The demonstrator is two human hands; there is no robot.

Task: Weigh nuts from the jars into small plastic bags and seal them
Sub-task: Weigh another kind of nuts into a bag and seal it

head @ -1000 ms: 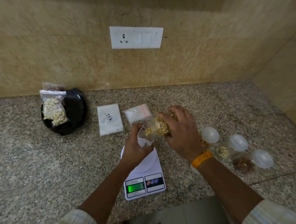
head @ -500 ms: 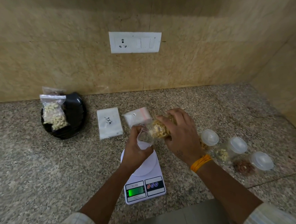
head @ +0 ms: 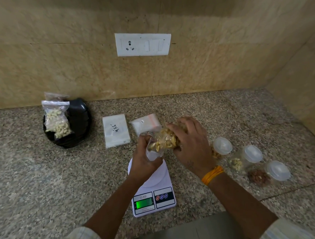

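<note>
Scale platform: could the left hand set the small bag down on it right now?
Probably yes. The left hand grips the small bag just above the scale, and the part of its round platform that shows is bare.

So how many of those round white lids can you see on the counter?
3, in a row right of the scale: one round white plastic lid nearest the right hand, one in the middle, one farthest right.

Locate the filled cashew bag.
Head view, far left: the sealed cashew bag leans on the black plate by the wall, left of the pack of empty bags marked 4x6.
</note>
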